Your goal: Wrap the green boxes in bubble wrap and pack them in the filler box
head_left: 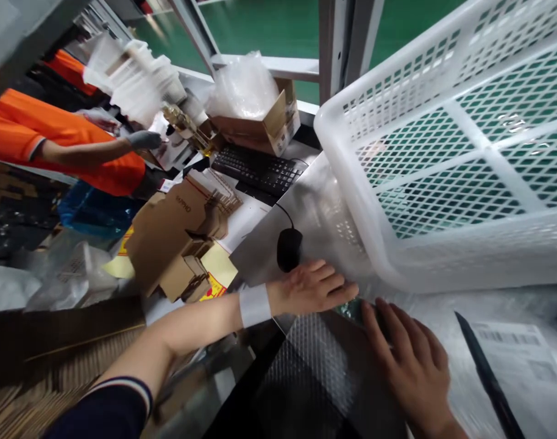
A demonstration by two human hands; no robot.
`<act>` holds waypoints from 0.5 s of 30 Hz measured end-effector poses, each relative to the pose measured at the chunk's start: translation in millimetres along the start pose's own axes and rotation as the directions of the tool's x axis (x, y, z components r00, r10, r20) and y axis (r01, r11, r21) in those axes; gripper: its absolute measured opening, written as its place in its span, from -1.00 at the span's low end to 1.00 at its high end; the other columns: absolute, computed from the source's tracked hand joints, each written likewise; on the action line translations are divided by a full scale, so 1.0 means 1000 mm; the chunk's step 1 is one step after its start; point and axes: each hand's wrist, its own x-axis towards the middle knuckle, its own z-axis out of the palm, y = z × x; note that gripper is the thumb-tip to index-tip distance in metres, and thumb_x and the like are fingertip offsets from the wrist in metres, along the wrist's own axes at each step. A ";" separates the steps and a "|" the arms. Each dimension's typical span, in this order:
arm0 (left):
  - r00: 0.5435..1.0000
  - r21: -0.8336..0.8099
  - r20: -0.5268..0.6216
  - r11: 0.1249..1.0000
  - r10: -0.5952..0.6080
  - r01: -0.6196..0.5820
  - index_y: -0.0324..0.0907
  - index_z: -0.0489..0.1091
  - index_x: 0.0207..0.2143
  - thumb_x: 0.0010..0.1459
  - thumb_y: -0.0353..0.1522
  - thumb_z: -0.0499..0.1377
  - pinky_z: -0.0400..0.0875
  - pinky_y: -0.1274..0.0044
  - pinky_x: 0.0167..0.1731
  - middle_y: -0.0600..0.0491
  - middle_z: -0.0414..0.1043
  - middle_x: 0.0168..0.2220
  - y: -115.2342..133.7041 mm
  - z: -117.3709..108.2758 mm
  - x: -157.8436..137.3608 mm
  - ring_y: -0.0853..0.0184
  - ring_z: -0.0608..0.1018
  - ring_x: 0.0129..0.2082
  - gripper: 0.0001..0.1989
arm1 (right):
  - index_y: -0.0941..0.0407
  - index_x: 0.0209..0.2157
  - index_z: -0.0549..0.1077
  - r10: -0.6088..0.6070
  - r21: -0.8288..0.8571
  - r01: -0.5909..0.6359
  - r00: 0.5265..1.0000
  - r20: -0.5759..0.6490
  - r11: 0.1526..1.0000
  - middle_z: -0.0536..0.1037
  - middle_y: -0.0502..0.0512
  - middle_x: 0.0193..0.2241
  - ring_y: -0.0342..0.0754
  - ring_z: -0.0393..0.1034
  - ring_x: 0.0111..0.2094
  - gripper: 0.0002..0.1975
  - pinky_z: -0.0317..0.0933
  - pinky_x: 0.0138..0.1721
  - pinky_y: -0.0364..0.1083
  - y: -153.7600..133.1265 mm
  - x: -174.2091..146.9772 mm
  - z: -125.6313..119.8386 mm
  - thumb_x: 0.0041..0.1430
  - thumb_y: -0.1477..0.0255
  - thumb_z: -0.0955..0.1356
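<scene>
My left hand (312,288), a white band (255,306) around its wrist, reaches across the counter with its fingers stretched out and its thumb hidden. Its fingertips are beside a small shiny green thing (350,308), too blurred to name. On the other side of that thing, my right hand (411,360) lies palm down, fingers extended and slightly apart. No grip by either hand is visible. A black computer mouse (289,249) lies just beyond my left hand. Below my hands, a clear bubble-wrap sheet (301,360) hangs over the counter's near edge.
A large white plastic basket (351,201) stands at the right. Beside my right hand lie a long black object (486,372) and a white printed label (511,341). Cardboard pieces (169,225), a keyboard (260,171) and an open carton (248,131) are leftward. A co-worker in orange (72,140) stands farther left.
</scene>
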 end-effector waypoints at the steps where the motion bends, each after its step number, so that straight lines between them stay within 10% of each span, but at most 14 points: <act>1: 1.000 0.010 -0.014 1.000 -0.003 0.003 -0.21 0.44 0.10 0.41 -0.43 0.14 0.35 0.42 -0.26 0.09 0.55 -0.26 0.002 0.004 -0.003 0.34 0.52 -0.32 -0.74 | 0.11 0.46 0.13 0.012 0.010 -0.012 1.000 -0.007 1.000 0.51 0.34 0.21 0.24 0.49 0.10 -0.30 0.28 0.11 0.16 -0.001 -0.003 0.001 0.36 0.54 0.36; 8: 0.988 0.060 -0.149 0.998 0.043 -0.035 -0.10 0.48 0.10 0.40 -0.29 0.20 0.36 0.35 0.08 0.01 0.58 0.02 0.031 0.020 -0.048 0.21 0.55 0.06 -0.73 | 0.30 0.26 0.37 -0.275 -0.103 0.285 0.957 0.097 0.953 0.59 0.40 0.09 0.28 0.47 0.03 -0.45 0.27 -0.01 0.24 -0.014 -0.030 -0.015 0.22 0.72 0.31; 15: 0.999 -0.132 0.010 0.990 -0.053 0.054 0.03 0.47 0.19 0.42 -0.13 0.16 0.25 0.25 0.39 0.10 0.53 0.23 0.074 0.009 -0.108 0.21 0.42 0.32 -0.63 | 0.18 0.18 0.48 -0.169 0.142 0.148 0.974 0.152 0.979 0.58 0.19 0.16 0.15 0.37 0.12 -0.49 0.19 0.00 0.28 -0.059 -0.074 -0.023 0.20 0.58 0.27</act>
